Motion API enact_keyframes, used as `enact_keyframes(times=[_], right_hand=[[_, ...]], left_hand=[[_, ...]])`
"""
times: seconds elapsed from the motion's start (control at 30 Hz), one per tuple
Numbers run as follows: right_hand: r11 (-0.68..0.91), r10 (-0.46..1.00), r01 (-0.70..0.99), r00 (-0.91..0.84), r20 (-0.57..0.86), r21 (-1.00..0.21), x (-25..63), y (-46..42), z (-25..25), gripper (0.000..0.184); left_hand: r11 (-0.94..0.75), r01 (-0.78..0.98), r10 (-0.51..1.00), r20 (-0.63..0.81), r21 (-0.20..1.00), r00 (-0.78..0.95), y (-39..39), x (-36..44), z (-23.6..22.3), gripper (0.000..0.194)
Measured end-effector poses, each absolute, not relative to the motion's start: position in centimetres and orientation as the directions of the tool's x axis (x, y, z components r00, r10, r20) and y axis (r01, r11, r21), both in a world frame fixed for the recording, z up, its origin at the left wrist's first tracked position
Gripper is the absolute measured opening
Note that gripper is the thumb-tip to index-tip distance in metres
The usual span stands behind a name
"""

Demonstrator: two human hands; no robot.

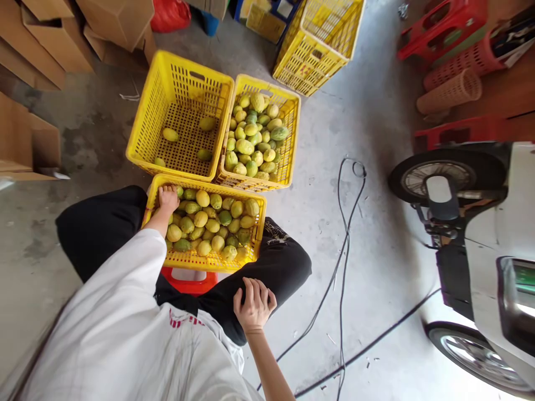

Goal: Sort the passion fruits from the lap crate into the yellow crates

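Note:
In front of me, between my knees, is a shallow-looking yellow plastic crate (209, 265) filled with yellow-green oval fruit (200, 219). My left hand (168, 197) reaches into its far left corner, fingers bent downward among the fruit; whatever they close on is hidden. My right hand (253, 303) lies on my right thigh, empty, with its fingers spread. Beyond the near crate stand two more yellow crates. The left, deeper crate (142, 133) has a few fruits (170, 134) on its slatted bottom. Many fruits (251, 131) are heaped in the right crate (295, 128).
A red stool (188, 283) shows under the near crate. Stacked yellow crates (317, 53) stand farther back. Cardboard boxes (54, 39) are at the upper left. A black cable (345, 245) loops over the floor, and a motorbike or scooter (480, 223) stands right, below red stools (443, 28).

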State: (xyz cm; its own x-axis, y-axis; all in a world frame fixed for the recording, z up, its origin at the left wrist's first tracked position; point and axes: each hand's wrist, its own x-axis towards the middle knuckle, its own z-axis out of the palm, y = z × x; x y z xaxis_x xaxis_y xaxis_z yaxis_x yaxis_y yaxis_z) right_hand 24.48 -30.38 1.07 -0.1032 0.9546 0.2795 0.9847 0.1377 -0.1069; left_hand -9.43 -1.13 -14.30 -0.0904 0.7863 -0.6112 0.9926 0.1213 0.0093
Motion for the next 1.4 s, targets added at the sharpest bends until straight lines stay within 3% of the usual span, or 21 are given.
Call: enact_keyframes(times=[0.53,0.77,1.07,1.13,1.23,1.4], right_hand=[[0.137,0.957,0.983,-0.101,0.27,-0.121,24.3,-30.2,0.9,0.021],[0.105,0.952,0.983,-0.055,0.3,-0.152,24.4,-30.7,0.1,0.023],[0.137,0.926,0.974,-0.061,0.373,-0.181,24.2,-29.8,-0.5,0.024],[0.126,0.925,0.974,-0.046,0.377,-0.19,24.1,-29.6,-0.7,0.024],[0.11,0.925,0.972,-0.024,0.379,-0.208,24.0,-29.4,-0.9,0.023],[0.106,0.917,0.966,-0.003,0.4,-0.236,23.7,-28.9,-1.2,0.02]], left_hand=[[0.153,0.985,0.763,-0.644,0.082,-0.064,-0.1,-9.7,-14.0,0.074],[0.166,0.983,0.761,-0.645,0.081,-0.076,-0.2,-9.4,-12.4,0.1],[-0.084,0.983,0.769,-0.617,0.164,0.168,-1.8,-7.9,-6.3,0.092],[-0.048,0.973,0.775,-0.606,0.224,0.178,-2.8,-8.0,-5.0,0.093],[0.175,0.905,0.796,-0.596,0.388,0.102,-5.1,-8.2,-3.4,0.086],[0.537,0.426,0.773,-0.626,0.728,0.097,-10.7,-8.2,-1.0,0.075]])
